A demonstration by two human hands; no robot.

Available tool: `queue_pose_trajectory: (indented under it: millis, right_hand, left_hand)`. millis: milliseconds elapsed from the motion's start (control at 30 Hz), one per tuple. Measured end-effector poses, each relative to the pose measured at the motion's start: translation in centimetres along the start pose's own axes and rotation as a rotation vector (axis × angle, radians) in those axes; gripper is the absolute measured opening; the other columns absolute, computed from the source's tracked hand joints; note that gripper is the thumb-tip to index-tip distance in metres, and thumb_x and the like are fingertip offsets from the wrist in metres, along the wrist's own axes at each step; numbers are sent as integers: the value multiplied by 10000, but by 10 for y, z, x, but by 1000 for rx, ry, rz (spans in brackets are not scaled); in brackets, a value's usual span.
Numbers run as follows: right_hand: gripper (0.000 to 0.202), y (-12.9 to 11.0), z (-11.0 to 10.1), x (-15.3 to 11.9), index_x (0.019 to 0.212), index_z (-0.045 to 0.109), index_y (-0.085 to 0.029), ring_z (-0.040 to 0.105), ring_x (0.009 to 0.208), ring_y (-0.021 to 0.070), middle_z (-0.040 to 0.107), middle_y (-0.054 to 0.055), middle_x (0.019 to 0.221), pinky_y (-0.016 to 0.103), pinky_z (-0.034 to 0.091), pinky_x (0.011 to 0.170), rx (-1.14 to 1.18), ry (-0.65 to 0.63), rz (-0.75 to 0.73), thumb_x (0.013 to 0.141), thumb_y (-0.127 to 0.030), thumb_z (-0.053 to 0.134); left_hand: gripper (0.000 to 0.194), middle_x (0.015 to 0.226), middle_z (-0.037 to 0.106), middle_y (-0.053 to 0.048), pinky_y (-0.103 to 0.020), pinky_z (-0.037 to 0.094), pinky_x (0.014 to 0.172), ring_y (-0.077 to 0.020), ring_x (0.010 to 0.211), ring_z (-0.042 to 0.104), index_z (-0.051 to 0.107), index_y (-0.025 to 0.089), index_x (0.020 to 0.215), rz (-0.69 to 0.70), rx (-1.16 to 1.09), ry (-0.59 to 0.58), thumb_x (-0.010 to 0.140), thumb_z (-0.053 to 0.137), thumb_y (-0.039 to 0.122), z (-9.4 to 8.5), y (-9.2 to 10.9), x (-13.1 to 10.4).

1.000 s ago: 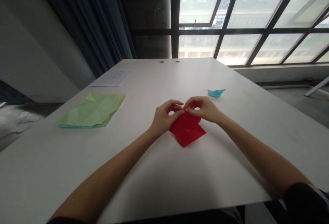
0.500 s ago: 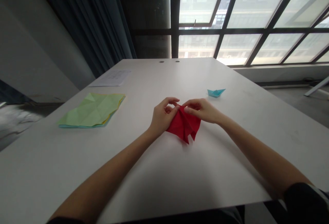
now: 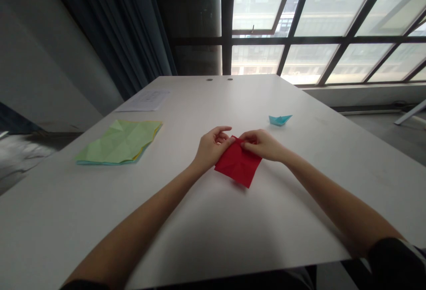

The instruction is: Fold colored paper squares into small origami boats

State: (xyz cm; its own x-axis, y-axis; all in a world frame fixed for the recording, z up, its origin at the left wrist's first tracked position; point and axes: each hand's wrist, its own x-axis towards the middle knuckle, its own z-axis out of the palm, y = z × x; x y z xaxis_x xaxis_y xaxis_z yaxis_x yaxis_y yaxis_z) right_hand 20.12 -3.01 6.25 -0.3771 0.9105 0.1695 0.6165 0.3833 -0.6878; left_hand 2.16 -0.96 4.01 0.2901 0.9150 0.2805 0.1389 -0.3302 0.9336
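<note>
Between my two hands is a piece of red origami paper (image 3: 238, 163), folded to a small, roughly square shape with faint creases. My left hand (image 3: 213, 145) pinches its upper left edge, thumb on top and the other fingers partly curled behind. At the upper right edge, my right hand (image 3: 261, 144) grips the paper with the thumb on top and the index finger at the far side. The paper's lower corner points towards me and is a little above the table, with a shadow beneath it. The fingertips under the paper are hidden.
A folded light blue paper boat (image 3: 280, 120) stands on the white table (image 3: 213, 232), right of and beyond my hands. To the left lies a stack of creased green, yellow and blue paper (image 3: 121, 141). Farther back is a printed white sheet (image 3: 144, 101).
The red paper's near side showed a pleat and a split, two-pointed lower edge; now it lies flatter with one lower corner. Both hands have stayed nearly in place.
</note>
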Motion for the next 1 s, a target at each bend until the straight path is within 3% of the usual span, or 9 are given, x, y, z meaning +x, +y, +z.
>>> queue_pose_trajectory:
  millis: [133, 233, 433, 567, 700, 800, 1000]
  right_hand:
    - [210, 2, 1, 0, 807, 652, -165, 550, 597, 130, 646, 11, 679, 227, 385, 514, 20, 6, 26, 765, -274, 477]
    - [276, 1, 2, 0, 753, 655, -163, 548, 594, 134, 648, 18, 669, 231, 386, 511, 36, 2, 19, 778, -376, 482]
    - [298, 4, 3, 3, 771, 654, -152, 575, 635, 151, 660, 27, 697, 238, 417, 536, 183, 24, 15, 770, -408, 502]
    - [297, 8, 6, 5, 762, 654, -148, 584, 635, 158, 666, 35, 702, 242, 428, 532, 261, 32, 45, 757, -414, 522]
    - [296, 9, 12, 5, 740, 653, -153, 583, 596, 152, 664, 31, 675, 233, 416, 490, 293, 9, 119, 743, -426, 538]
    - [290, 10, 16, 5, 764, 651, -155, 564, 552, 137, 648, 21, 632, 223, 396, 460, 305, -5, 152, 742, -423, 544]
    - [370, 13, 12, 7, 1099, 541, -191, 495, 475, 91, 530, -49, 510, 218, 416, 478, 478, 16, 106, 758, -336, 543]
  left_hand:
    - [335, 697, 656, -54, -224, 439, 550, -134, 605, 578, 654, 119, 798, -212, -124, -94, 634, 669, 411, -2, -5, 3]
    - [287, 698, 663, -50, -223, 438, 577, -131, 623, 577, 666, 118, 720, -192, -167, -109, 621, 688, 387, -1, -4, 3]
    - [213, 670, 642, -20, -204, 424, 578, -103, 607, 555, 641, 124, 703, -155, -341, -37, 638, 690, 320, 3, -3, 3]
    - [218, 653, 629, -12, -199, 412, 557, -89, 574, 542, 630, 125, 707, -241, -434, -57, 642, 684, 326, 4, -6, 4]
    - [252, 679, 644, -35, -211, 412, 548, -106, 584, 555, 649, 119, 736, -345, -377, -136, 634, 681, 347, 4, -6, 3]
    - [232, 611, 627, -16, -196, 393, 500, -90, 516, 528, 642, 120, 696, -382, -352, -68, 623, 681, 337, 3, -7, 2]
    - [145, 567, 615, -20, -217, 432, 479, -118, 488, 555, 614, 114, 681, -538, -511, 136, 635, 650, 247, -8, -21, 10]
